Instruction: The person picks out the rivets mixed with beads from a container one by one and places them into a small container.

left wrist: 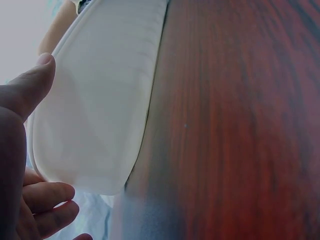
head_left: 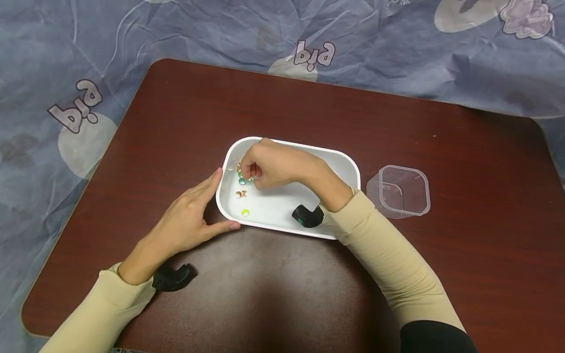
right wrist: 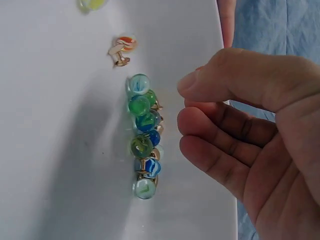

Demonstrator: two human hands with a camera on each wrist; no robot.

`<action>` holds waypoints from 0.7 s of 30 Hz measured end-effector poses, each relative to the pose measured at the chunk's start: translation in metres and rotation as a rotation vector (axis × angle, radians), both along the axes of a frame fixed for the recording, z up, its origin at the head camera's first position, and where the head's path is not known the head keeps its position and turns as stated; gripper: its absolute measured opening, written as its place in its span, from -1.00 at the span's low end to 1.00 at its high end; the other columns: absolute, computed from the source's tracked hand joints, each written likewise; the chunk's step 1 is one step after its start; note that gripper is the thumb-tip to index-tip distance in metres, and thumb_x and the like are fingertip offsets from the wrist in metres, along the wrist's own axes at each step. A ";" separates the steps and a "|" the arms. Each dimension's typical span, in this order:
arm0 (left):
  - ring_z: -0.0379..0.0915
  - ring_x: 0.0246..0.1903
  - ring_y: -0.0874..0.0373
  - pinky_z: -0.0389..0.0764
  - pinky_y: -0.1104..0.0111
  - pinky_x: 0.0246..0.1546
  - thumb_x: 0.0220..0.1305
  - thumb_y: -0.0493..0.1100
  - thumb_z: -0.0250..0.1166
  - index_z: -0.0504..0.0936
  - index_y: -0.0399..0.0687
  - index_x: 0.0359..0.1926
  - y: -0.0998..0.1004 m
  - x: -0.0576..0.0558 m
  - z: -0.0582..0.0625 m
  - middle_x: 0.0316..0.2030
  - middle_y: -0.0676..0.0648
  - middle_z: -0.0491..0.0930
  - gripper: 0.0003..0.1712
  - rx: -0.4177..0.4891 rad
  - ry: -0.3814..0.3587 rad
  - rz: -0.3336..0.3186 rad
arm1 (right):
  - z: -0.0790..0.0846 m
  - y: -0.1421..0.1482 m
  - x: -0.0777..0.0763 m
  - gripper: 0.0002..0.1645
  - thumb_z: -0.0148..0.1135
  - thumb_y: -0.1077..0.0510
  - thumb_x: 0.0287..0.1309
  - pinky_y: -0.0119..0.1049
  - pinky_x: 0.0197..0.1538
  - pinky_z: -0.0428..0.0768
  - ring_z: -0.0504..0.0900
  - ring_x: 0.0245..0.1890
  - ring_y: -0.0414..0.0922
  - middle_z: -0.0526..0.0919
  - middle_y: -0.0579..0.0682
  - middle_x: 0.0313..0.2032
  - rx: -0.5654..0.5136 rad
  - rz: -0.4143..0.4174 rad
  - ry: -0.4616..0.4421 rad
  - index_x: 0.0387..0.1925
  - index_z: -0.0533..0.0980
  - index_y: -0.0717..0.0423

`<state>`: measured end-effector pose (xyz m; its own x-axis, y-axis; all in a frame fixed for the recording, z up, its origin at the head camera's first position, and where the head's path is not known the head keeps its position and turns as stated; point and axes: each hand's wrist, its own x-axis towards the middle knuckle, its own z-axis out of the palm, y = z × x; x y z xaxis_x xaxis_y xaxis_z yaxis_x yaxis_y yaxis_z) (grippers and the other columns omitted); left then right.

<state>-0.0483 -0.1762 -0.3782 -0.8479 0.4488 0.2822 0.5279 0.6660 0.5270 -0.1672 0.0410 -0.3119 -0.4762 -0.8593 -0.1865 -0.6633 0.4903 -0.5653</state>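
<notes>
A white tray [head_left: 273, 211] lies on the table with glass marbles [right wrist: 139, 105] and small gold-coloured studs [right wrist: 120, 61] inside. Most of them form a row along the tray's left end. An orange-and-white marble [right wrist: 128, 43] sits beside a stud, and a yellow-green marble [head_left: 245, 213] lies apart. My right hand [head_left: 278, 164] reaches in over the row, fingers loosely bent; in the right wrist view nothing shows between thumb and fingertips. My left hand [head_left: 185, 211] rests against the tray's left end, thumb at the near rim, fingers extended along the outer wall [left wrist: 95, 100].
To the right of the tray stands a clear plastic container [head_left: 403, 191]. A brown wooden table [head_left: 212, 103] carries everything, with a blue-grey printed cloth [head_left: 220, 29] beyond its far edge. Black devices [head_left: 174, 278] are worn at both wrists.
</notes>
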 end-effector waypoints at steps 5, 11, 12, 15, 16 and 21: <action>0.31 0.31 -0.19 0.36 -0.07 0.24 0.10 0.45 0.31 0.11 -0.31 0.49 0.000 0.000 0.000 0.35 -0.36 0.29 0.24 0.002 0.002 0.003 | 0.004 0.004 0.001 -0.78 0.21 0.44 -0.08 -0.43 -0.27 0.52 0.53 -0.43 -0.22 0.62 -0.11 -0.47 -0.021 -0.022 0.010 -0.38 0.68 0.19; 0.31 0.30 -0.19 0.36 -0.06 0.24 0.12 0.51 0.23 0.12 -0.31 0.49 0.001 0.000 -0.001 0.35 -0.36 0.29 0.24 -0.004 0.009 0.003 | 0.012 0.011 0.001 -0.76 0.17 0.44 -0.12 -0.43 -0.29 0.53 0.54 -0.44 -0.22 0.63 -0.09 -0.46 -0.040 -0.061 0.019 -0.41 0.66 0.18; 0.32 0.30 -0.19 0.36 -0.06 0.24 0.12 0.52 0.21 0.12 -0.31 0.49 0.001 0.000 0.000 0.35 -0.36 0.29 0.24 -0.005 0.008 0.004 | 0.013 0.012 0.001 -0.76 0.16 0.44 -0.12 -0.42 -0.29 0.53 0.54 -0.44 -0.22 0.62 -0.09 -0.46 -0.043 -0.064 0.021 -0.43 0.66 0.17; 0.32 0.30 -0.19 0.36 -0.06 0.24 0.13 0.51 0.21 0.11 -0.31 0.49 0.001 0.000 0.000 0.35 -0.36 0.29 0.23 -0.005 0.004 0.002 | 0.017 0.016 0.002 -0.78 0.16 0.43 -0.12 -0.42 -0.31 0.53 0.53 -0.46 -0.22 0.61 -0.09 -0.48 -0.054 -0.072 0.032 -0.46 0.64 0.13; 0.31 0.30 -0.19 0.36 -0.06 0.24 0.13 0.50 0.21 0.11 -0.31 0.49 0.001 0.000 0.000 0.35 -0.36 0.29 0.23 -0.004 0.003 0.001 | 0.019 0.017 0.002 -0.79 0.18 0.42 -0.12 -0.42 -0.32 0.53 0.53 -0.47 -0.22 0.60 -0.09 -0.49 -0.058 -0.074 0.037 -0.47 0.63 0.12; 0.31 0.30 -0.21 0.36 -0.09 0.23 0.14 0.48 0.21 0.11 -0.32 0.49 0.001 0.000 0.000 0.35 -0.37 0.29 0.21 0.000 0.007 0.004 | 0.024 0.026 0.004 -0.83 0.24 0.39 -0.11 -0.41 -0.32 0.53 0.53 -0.48 -0.23 0.60 -0.11 -0.52 -0.084 -0.087 0.057 -0.49 0.63 0.09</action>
<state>-0.0478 -0.1756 -0.3785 -0.8476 0.4457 0.2880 0.5291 0.6677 0.5236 -0.1635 0.0666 -0.2877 -0.5577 -0.8255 -0.0863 -0.6523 0.5002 -0.5695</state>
